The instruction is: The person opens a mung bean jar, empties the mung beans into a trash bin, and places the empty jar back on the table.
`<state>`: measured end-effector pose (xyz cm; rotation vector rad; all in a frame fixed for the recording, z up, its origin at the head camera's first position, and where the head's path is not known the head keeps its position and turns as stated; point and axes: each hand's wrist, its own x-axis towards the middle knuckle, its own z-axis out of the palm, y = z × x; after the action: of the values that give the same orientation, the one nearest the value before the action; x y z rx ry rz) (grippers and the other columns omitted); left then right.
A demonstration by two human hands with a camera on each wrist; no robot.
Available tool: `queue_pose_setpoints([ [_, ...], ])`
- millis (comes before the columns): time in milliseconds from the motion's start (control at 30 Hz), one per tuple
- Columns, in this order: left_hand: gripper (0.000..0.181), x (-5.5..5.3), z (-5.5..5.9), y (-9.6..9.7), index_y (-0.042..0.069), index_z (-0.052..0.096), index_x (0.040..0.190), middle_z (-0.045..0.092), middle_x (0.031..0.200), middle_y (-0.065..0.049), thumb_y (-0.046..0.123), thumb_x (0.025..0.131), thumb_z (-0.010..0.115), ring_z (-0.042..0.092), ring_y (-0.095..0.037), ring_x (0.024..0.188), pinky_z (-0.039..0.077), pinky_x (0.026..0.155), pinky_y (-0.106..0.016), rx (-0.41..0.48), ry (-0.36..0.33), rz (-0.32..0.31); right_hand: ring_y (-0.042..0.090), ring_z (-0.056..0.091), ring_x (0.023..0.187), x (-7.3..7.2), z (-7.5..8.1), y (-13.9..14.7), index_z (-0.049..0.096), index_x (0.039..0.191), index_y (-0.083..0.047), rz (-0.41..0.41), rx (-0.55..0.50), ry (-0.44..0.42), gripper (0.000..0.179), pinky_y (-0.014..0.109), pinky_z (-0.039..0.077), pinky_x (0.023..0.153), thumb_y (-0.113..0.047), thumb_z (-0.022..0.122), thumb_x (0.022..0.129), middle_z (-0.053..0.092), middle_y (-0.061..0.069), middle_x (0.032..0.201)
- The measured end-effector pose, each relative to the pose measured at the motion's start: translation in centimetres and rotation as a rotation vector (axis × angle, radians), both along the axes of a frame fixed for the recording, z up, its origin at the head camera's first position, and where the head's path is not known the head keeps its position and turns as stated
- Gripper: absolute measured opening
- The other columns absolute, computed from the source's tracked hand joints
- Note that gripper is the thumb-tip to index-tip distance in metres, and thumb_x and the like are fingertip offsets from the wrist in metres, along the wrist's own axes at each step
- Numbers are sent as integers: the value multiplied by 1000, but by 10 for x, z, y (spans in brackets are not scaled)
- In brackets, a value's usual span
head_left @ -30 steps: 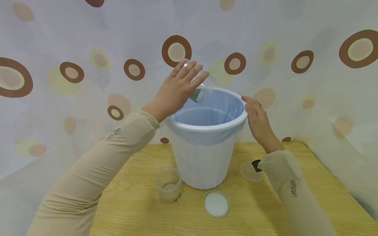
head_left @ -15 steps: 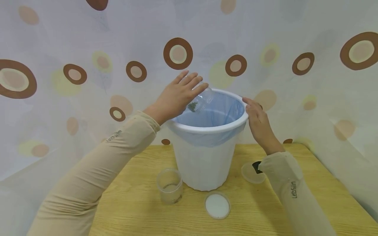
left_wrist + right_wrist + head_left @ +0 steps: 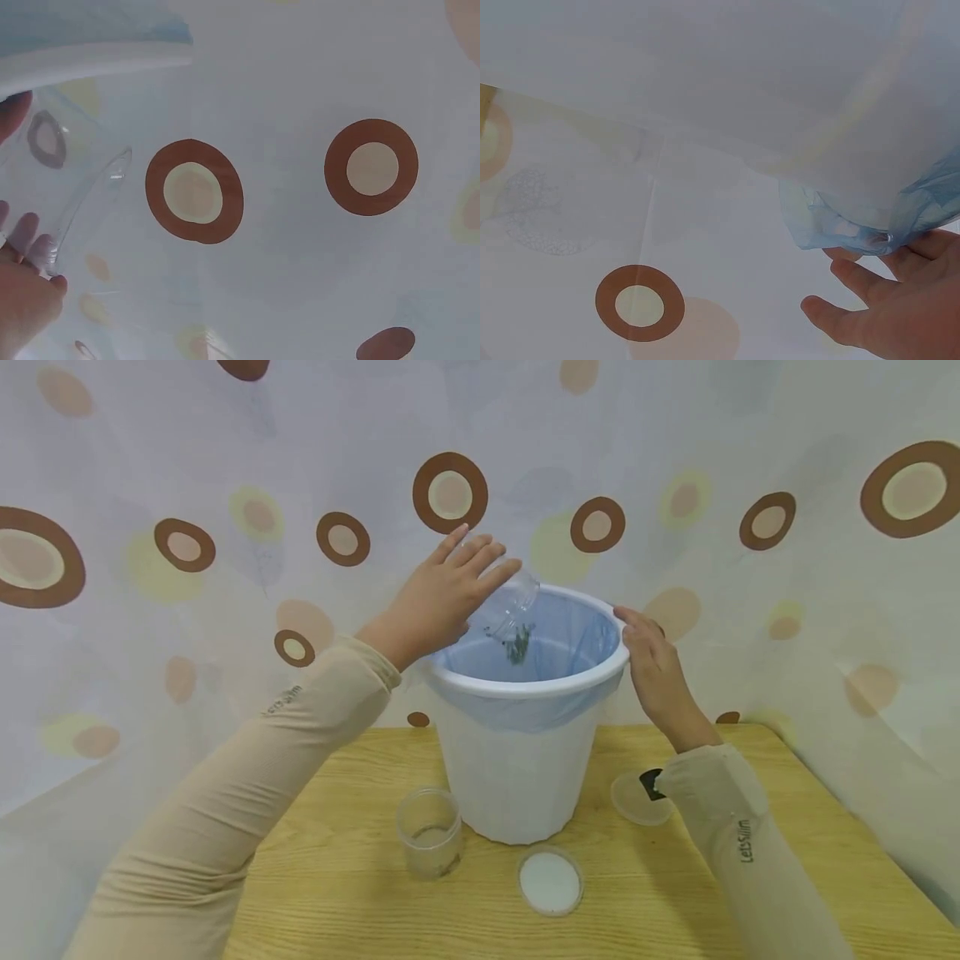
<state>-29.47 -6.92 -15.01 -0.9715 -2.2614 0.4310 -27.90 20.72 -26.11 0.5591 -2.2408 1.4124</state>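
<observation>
My left hand (image 3: 442, 597) holds a clear plastic cup (image 3: 517, 597) tipped mouth-down over a white bin (image 3: 517, 768) lined with a blue bag. Small green bits (image 3: 517, 645) are dropping from the cup's mouth into the bin. In the left wrist view, fingertips and thumb lie on either side of the clear cup (image 3: 82, 172). My right hand (image 3: 660, 672) touches the right side of the bin's rim (image 3: 525, 688). The right wrist view shows its fingers loosely extended, some against the blue liner (image 3: 847, 232) and others apart from it. The bin stands upright.
On the wooden table (image 3: 337, 902), an open clear container (image 3: 430, 835) stands before the bin at left. A round dish with white contents (image 3: 551, 882) sits in front. A clear lid (image 3: 641, 806) lies at right, partly hidden by the right sleeve. Patterned curtain (image 3: 300, 460) hangs behind.
The cup has dipped and tipped further over the bin. Green bits that were inside the cup are now falling out of it. My right hand has stayed on the rim.
</observation>
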Motion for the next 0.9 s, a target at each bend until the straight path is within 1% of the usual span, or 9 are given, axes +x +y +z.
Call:
queue_pose_setpoints([
  [67, 67, -1, -2, 0, 10, 36, 144, 39, 146, -14, 5, 85, 67, 29, -31, 139, 2, 118, -40, -48, -22, 3, 37, 25, 138, 0, 1, 0, 34, 147, 0, -7, 3, 2, 52, 58, 19, 112, -29, 28, 105, 30, 21, 151],
  [133, 64, -2, -4, 0, 10, 36, 144, 38, 146, -14, 3, 86, 62, 28, -31, 139, 3, 118, -40, -61, -20, 16, 37, 26, 138, 0, 3, -1, 34, 147, 0, -14, 7, 4, 52, 57, 19, 112, -30, 28, 105, 31, 21, 150],
  [300, 64, -4, -5, -1, 10, 37, 144, 39, 145, -14, 2, 86, 63, 29, -31, 139, 3, 118, -40, -57, -5, 12, 38, 26, 138, 1, 5, 0, 34, 147, 0, -14, 7, 8, 52, 58, 18, 112, -29, 27, 105, 31, 21, 150],
  [433, 65, -2, -2, 0, 10, 36, 144, 39, 146, -14, 3, 86, 64, 28, -31, 139, 2, 118, -40, -57, 1, 7, 38, 26, 137, 1, 5, 0, 33, 147, 0, -1, -5, 5, 51, 58, 18, 111, -29, 26, 105, 30, 21, 150],
  [600, 79, -2, 3, -2, 11, 31, 148, 34, 149, -13, 19, 82, 75, 24, -30, 142, 0, 118, -38, 40, 64, 13, 39, 26, 137, 0, 2, 1, 33, 147, 0, 2, -14, -3, 51, 58, 19, 111, -28, 26, 105, 31, 21, 150],
  [667, 81, -3, 3, -2, 11, 30, 148, 34, 150, -13, 21, 82, 76, 24, -30, 142, 0, 118, -38, 20, 59, 5, 39, 27, 137, 0, 0, 2, 33, 147, -1, 0, -16, -6, 51, 59, 19, 111, -28, 26, 105, 31, 21, 150],
  [733, 80, -4, 0, -2, 11, 31, 148, 35, 149, -13, 20, 82, 76, 26, -30, 141, 1, 118, -38, -33, 27, -9, 39, 27, 137, -1, -1, 2, 32, 148, -1, 0, -16, -8, 51, 59, 19, 111, -29, 26, 105, 30, 21, 150],
  [833, 74, -5, -7, -2, 10, 34, 146, 38, 148, -14, 11, 83, 73, 27, -31, 140, 4, 118, -40, -119, -9, -14, 38, 26, 137, -1, -1, 2, 32, 148, -1, 5, -21, -9, 52, 58, 19, 111, -29, 27, 105, 30, 20, 150],
  [900, 74, -5, -11, -2, 10, 35, 146, 38, 148, -14, 11, 82, 74, 27, -31, 140, 6, 118, -41, -113, -16, -10, 38, 26, 138, -1, -1, 1, 32, 148, 0, 8, -21, -8, 52, 58, 19, 111, -30, 27, 105, 30, 21, 151],
])
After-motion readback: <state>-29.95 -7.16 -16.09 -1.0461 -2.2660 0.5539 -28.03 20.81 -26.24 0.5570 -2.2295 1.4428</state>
